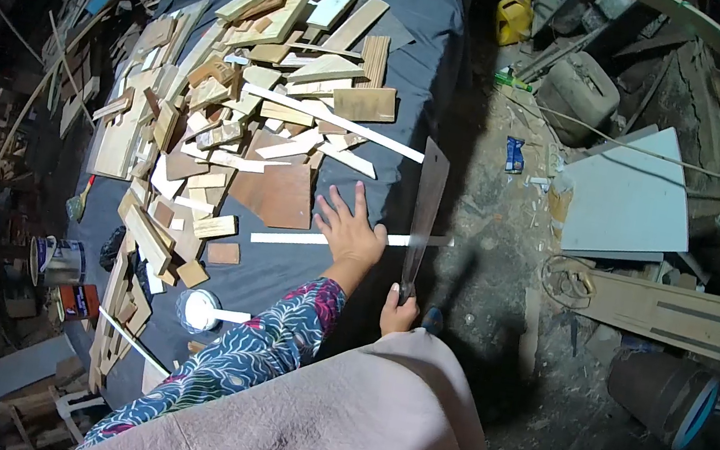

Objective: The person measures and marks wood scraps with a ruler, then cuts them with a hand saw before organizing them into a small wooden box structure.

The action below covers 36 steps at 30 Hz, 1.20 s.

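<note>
My left hand [352, 231] lies over a thin white strip [285, 237] near the edge of the cloth-covered table [369, 287], its fingers spread apart. The strip runs under the hand and sticks out past the table edge. My right hand [399, 311] is closed round the handle of a hand saw [427, 200]. The long blade points away from me and crosses the strip just beyond the edge. Whether the teeth touch the strip cannot be made out. Another white strip [338, 121] lies farther up, its end close to the blade tip.
Wood offcuts [364, 103] are heaped on the table, with a brown board [286, 195] near my left hand. A round white container [198, 310] stands near my left sleeve. On the floor at right are a pale panel [630, 195], a jerrycan [579, 92] and a bucket [662, 396].
</note>
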Available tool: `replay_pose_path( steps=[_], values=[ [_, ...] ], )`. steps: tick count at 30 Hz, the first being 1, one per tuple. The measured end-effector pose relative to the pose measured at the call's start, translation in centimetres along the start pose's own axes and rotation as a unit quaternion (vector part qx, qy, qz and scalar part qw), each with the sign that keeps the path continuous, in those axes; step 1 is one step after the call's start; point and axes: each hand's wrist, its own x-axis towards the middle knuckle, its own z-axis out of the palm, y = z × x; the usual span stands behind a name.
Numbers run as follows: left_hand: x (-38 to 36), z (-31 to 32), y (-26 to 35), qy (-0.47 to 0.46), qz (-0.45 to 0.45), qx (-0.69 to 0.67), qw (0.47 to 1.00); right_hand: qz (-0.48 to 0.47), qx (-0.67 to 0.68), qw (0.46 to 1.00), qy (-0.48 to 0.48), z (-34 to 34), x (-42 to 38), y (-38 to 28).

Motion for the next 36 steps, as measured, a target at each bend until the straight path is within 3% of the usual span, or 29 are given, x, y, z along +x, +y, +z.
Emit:
replay_pose_path(
  steps=[10,14,19,22,24,26,28,29,32,33,34,36],
  values=[
    [-0.1,-0.1,-0.2,0.0,0.0,-0.021,1.0,-0.021,-0.012,1.0,0.018,1.4,1.0,0.1],
    [0.0,-0.3,-0.1,0.008,0.005,-0.013,1.0,-0.043,-0.011,0.996,0.079,1.9,-0.5,2.3],
    [0.1,0.1,-0.2,0.016,0.006,-0.029,0.999,-0.015,-0.04,0.999,0.004,2.2,1.5,2.2],
    [0.0,-0.3,-0.2,0.008,0.01,-0.031,0.999,-0.006,-0.046,0.999,0.001,1.0,-0.3,2.8],
    [0.0,-0.5,-0.1,-0.007,0.004,-0.019,1.0,-0.056,-0.026,0.998,0.028,0.5,-1.4,4.6],
    [0.2,-0.3,-0.1,-0.001,0.004,-0.024,1.0,-0.069,-0.036,0.996,0.042,0.8,-0.1,1.8],
    [-0.1,0.0,-0.2,0.005,0.002,-0.028,1.0,-0.006,-0.014,1.0,-0.022,1.5,2.5,-0.4],
    [-0.1,0.1,-0.2,0.003,0.001,-0.027,1.0,-0.06,-0.009,0.998,-0.014,2.1,3.5,-0.4],
    [-0.1,-0.1,-0.4,0.003,0.003,-0.025,1.0,-0.071,-0.048,0.996,0.005,1.7,1.9,1.1],
    [0.0,-0.2,-0.2,0.002,0.004,-0.029,1.0,-0.05,-0.102,0.993,-0.043,0.2,0.6,2.1],
    [-0.1,-0.3,-0.1,0.008,0.008,-0.031,0.999,-0.026,-0.001,1.0,-0.009,-0.4,-1.6,3.5],
    [-0.1,-0.6,-0.2,-0.012,0.002,-0.015,1.0,-0.005,-0.02,1.0,-0.006,-0.4,-0.3,2.2]
  ],
)
